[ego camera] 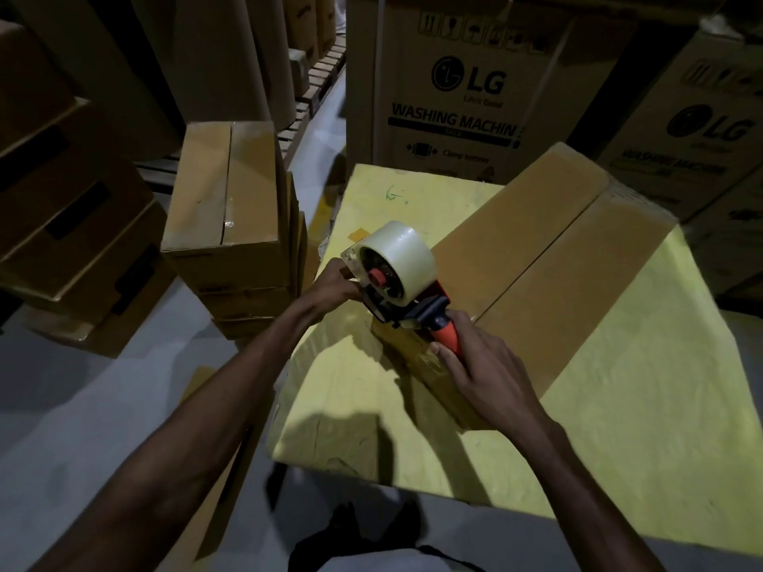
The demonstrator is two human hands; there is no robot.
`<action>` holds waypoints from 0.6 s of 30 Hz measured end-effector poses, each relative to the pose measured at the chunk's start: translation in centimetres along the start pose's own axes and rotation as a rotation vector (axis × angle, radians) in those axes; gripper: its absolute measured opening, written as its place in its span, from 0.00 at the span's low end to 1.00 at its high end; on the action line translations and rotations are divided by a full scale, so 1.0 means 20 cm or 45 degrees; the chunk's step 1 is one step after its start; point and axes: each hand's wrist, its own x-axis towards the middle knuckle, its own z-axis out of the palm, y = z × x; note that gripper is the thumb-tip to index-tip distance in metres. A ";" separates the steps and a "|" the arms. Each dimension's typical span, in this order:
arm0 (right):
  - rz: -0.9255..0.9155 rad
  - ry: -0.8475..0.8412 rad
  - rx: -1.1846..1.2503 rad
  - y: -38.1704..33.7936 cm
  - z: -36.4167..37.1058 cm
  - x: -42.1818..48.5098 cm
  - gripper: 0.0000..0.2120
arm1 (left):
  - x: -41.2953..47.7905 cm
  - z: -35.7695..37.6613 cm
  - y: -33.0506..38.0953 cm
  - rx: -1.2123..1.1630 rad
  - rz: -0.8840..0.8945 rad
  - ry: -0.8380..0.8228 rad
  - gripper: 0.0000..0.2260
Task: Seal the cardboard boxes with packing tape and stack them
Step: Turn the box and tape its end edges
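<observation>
A long brown cardboard box (536,258) lies on a yellow work surface (619,427), its two top flaps closed along a centre seam. At the box's near end sits a tape dispenser (396,274) with a clear tape roll and an orange handle. My right hand (475,361) grips that handle. My left hand (336,284) pinches the front of the dispenser by the tape end; its fingertips are partly hidden behind the tool. To the left stands a stack of sealed boxes (231,216).
Large printed washing-machine cartons (454,88) stand behind the work surface. More brown cartons (70,216) are piled at the left, and tall cardboard rolls (231,55) lean at the back. Grey floor (103,406) lies between the stack and me.
</observation>
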 end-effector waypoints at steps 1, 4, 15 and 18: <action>-0.003 0.004 0.003 0.00 0.00 0.01 0.22 | -0.02 0.00 0.02 0.021 -0.007 0.031 0.28; -0.023 0.016 0.009 -0.02 0.02 0.03 0.21 | -0.04 0.01 0.01 0.031 -0.073 0.109 0.13; -0.019 0.000 0.075 -0.06 0.09 0.06 0.21 | -0.03 -0.09 -0.10 0.436 -0.118 0.133 0.17; -0.019 0.000 0.040 -0.07 0.10 0.05 0.22 | -0.04 -0.10 -0.09 0.461 0.018 0.188 0.23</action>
